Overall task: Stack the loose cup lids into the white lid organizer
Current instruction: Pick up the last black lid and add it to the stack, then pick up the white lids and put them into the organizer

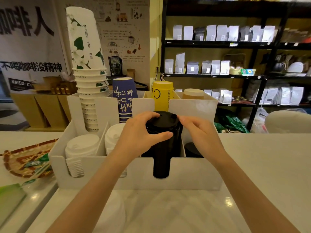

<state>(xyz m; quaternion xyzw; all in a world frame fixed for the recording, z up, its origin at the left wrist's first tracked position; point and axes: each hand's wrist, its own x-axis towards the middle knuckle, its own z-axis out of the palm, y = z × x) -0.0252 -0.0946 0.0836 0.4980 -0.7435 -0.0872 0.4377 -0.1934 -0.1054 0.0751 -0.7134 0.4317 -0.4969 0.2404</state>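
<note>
Both hands grip black lids before blue "coffee" cups

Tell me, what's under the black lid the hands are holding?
Under the top black lid is a tall stack of black lids, showing through the slot in the white organizer. The left hand and the organizer's front wall cover the stack's sides and bottom.

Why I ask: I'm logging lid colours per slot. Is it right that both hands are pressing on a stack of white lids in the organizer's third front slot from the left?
Not quite: the stack of lids under the left hand and right hand is black, not white, as the head view shows. It does sit in the white lid organizer, third front slot.
</note>
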